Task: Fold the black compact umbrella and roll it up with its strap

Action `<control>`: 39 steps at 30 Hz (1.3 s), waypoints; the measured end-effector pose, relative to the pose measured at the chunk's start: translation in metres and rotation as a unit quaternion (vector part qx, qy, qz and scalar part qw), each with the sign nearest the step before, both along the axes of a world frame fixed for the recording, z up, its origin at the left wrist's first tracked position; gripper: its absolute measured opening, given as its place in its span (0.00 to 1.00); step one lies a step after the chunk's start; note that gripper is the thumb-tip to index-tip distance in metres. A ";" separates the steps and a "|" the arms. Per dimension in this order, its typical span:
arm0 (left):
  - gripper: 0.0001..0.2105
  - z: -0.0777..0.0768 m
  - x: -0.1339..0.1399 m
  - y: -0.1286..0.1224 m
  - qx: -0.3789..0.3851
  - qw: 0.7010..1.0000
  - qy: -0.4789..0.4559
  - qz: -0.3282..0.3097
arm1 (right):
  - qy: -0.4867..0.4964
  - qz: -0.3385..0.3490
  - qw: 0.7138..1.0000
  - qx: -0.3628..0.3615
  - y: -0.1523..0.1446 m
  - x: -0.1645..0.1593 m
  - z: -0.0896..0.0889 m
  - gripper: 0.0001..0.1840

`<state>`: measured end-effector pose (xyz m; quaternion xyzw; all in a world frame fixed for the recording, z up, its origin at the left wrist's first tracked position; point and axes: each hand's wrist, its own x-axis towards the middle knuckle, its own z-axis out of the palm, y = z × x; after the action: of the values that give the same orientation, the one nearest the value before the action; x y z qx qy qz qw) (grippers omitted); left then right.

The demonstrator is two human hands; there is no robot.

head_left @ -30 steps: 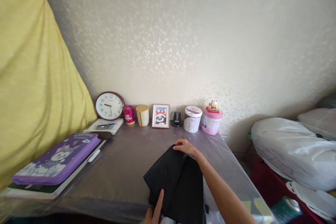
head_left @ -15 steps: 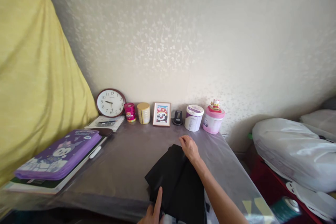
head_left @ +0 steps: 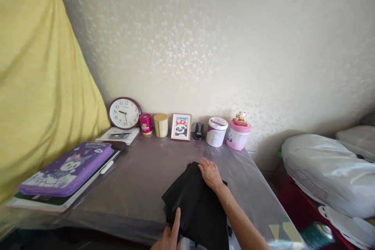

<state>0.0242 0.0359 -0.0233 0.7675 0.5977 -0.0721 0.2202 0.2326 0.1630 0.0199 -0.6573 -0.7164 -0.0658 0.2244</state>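
Black folded fabric [head_left: 202, 211], on the near side of the tabletop [head_left: 140, 187], layers uneven, bottom end cut off by the view. Right hand [head_left: 210, 174]: laid flat on its upper right part, fingers together, gripping nothing visible. Left hand [head_left: 171, 232]: index finger stretched along the lower left edge, others curled; cannot tell if they pinch cloth. Likely trouble: layers springing apart or creasing if the flat palm lifts or pushes unevenly; whole bundle skidding on glossy cover. Framed panda picture [head_left: 181, 127] well apart, low risk
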 end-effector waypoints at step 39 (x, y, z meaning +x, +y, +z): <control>0.28 0.031 -0.006 -0.014 0.032 0.999 -0.017 -0.006 | 0.014 -0.005 0.997 -0.081 0.018 0.006 0.007 0.16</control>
<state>0.0179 0.0214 0.0076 0.7788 0.5914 -0.0407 0.2050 0.2383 0.1808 0.0270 -0.6775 -0.7132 0.0009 0.1799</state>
